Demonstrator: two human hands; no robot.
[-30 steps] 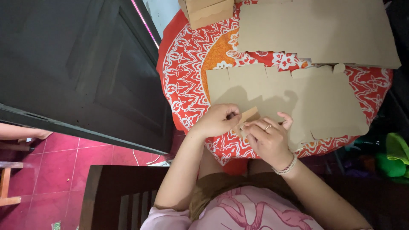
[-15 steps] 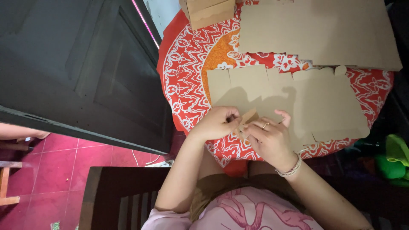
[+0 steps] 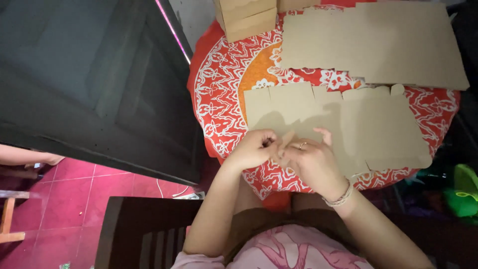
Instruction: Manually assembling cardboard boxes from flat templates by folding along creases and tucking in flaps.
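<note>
A flat brown cardboard box blank (image 3: 368,129) lies on a round table with a red and white patterned cloth (image 3: 224,99). Both hands meet at the blank's near edge. My left hand (image 3: 255,149) is curled, pinching a small cardboard flap (image 3: 287,139) that sticks up between the hands. My right hand (image 3: 311,162), with a ring and a beaded bracelet, grips the same flap from the other side, one finger raised above the blank. Most of the flap is hidden by the fingers.
A larger cardboard sheet (image 3: 378,42) lies at the table's far side, with a stack of folded cardboard boxes (image 3: 246,17) beside it. A dark door (image 3: 84,84) stands left. Another person's arm (image 3: 27,157) shows at the left edge. A green object (image 3: 463,192) sits at the right.
The hands have closed in on each other around the flap, which now shows less between the fingers. The cardboard blank has stayed in place.
</note>
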